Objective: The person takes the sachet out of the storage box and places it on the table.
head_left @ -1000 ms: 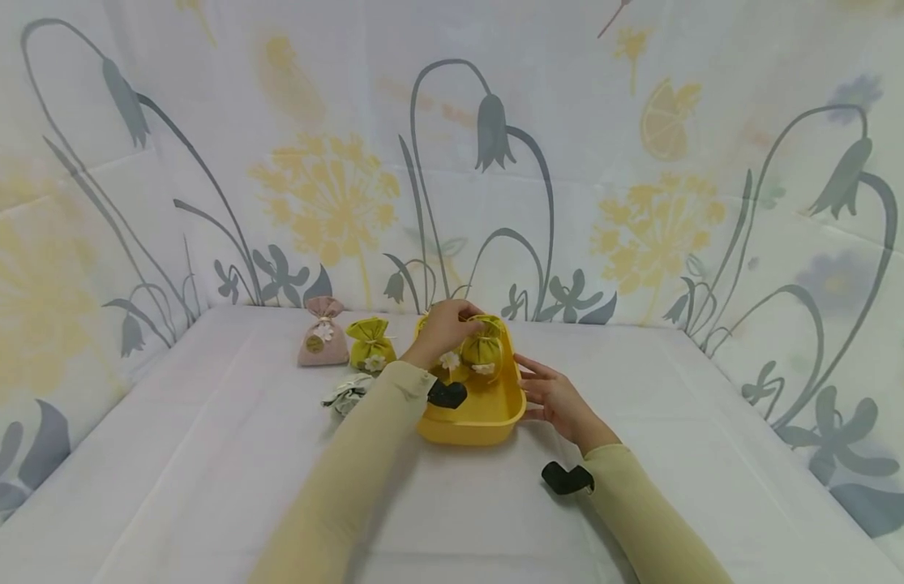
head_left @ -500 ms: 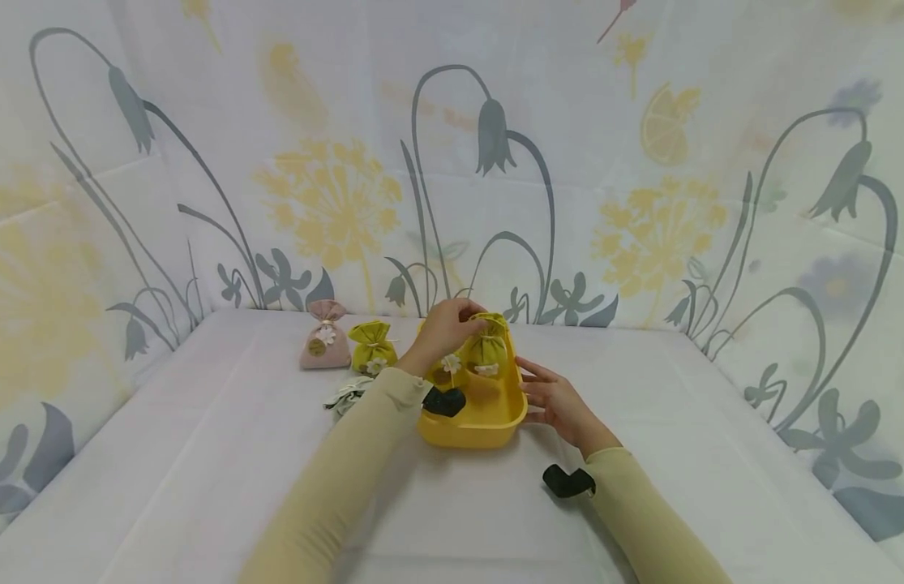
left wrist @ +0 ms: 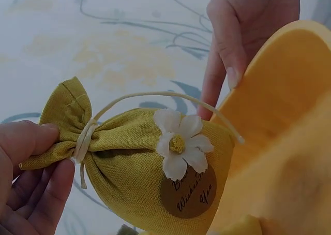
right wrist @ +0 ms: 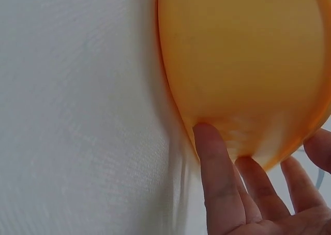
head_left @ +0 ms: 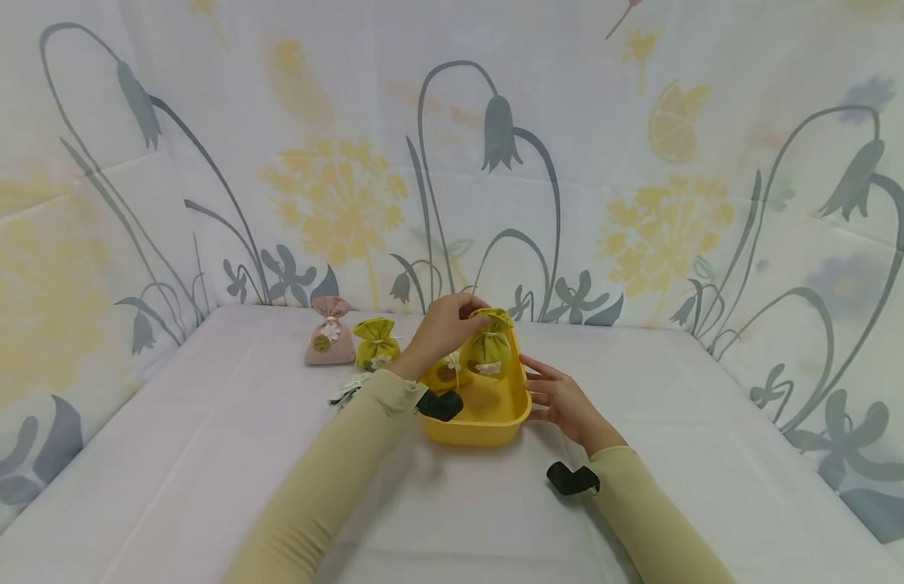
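Note:
My left hand (head_left: 446, 328) pinches the gathered neck of a yellow-green drawstring pouch (head_left: 490, 350) over the far part of a yellow plastic basin (head_left: 475, 435). In the left wrist view, the pouch (left wrist: 119, 167) bears a white fabric flower (left wrist: 191, 129) and a round brown tag (left wrist: 186, 196); a pale cord ties its neck. Another pouch (head_left: 446, 371) shows inside the basin, partly hidden by my left wrist. At the basin's right side, my right hand (head_left: 564, 401) touches the outer wall with extended fingers (right wrist: 220, 178), the thumb (right wrist: 319, 148) close to the rim.
Left of the basin stand a pink pouch (head_left: 331, 339) and a yellow-green pouch (head_left: 377, 347). A pale patterned cloth item (head_left: 347, 391) lies nearer, partly covered by my left sleeve. A flower-printed curtain (head_left: 452, 162) rises behind the white table (head_left: 167, 454).
My left hand and the pouch it holds have risen slightly, while my left forearm has shifted a little left. The right hand stays against the basin. The head view has shifted slightly.

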A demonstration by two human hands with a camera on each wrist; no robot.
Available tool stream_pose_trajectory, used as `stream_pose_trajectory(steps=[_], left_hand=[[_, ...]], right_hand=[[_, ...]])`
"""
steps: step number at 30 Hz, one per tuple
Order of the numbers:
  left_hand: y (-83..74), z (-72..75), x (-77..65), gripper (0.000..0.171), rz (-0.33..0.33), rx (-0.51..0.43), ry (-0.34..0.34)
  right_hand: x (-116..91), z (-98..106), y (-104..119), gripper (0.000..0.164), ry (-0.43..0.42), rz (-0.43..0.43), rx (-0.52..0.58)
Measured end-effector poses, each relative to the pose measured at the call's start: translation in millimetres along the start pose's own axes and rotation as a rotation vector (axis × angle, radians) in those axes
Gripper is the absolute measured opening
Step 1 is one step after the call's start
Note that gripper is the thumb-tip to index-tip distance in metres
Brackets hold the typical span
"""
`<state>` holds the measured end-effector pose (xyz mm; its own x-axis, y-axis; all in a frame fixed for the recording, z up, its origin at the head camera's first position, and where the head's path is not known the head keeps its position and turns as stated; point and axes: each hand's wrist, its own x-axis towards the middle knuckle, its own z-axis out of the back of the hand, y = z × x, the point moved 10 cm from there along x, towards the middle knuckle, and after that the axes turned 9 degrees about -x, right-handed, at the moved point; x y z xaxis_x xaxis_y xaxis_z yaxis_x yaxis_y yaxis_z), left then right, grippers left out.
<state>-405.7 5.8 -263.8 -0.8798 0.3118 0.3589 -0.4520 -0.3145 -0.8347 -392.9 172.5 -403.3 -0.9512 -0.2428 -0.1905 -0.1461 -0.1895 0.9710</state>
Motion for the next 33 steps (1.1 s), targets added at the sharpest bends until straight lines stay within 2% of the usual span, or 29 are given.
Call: stream_pose_trajectory(steps=[8,15,19,23,33], left_hand=[[-6.0,14.2,-11.6,0.017,-0.027,-0.008,-0.025],[-11.6,30.6,-20.2,0.020,-0.039,0.029,-0.060],[-15.4,40.7,-25.3,0.020,-0.057,0.006,-0.080],[-15.3,50.0,-28.9,0.020,-0.068,-0.003,-0.090],[-10.8,76.9,-35.9,0.023,-0.045,0.003,-0.122]], right_hand=[[0,0,-1,0.054,-0.002,-0.001,0.009],[-2,0,-1,0.054,-0.006,0.001,-0.005],[-3,0,0,0.054,-0.006,0.004,0.002],[-2,0,-1,0.054,-0.006,0.001,0.010],[-1,-1,1,0.054,-0.005,0.009,0.013]])
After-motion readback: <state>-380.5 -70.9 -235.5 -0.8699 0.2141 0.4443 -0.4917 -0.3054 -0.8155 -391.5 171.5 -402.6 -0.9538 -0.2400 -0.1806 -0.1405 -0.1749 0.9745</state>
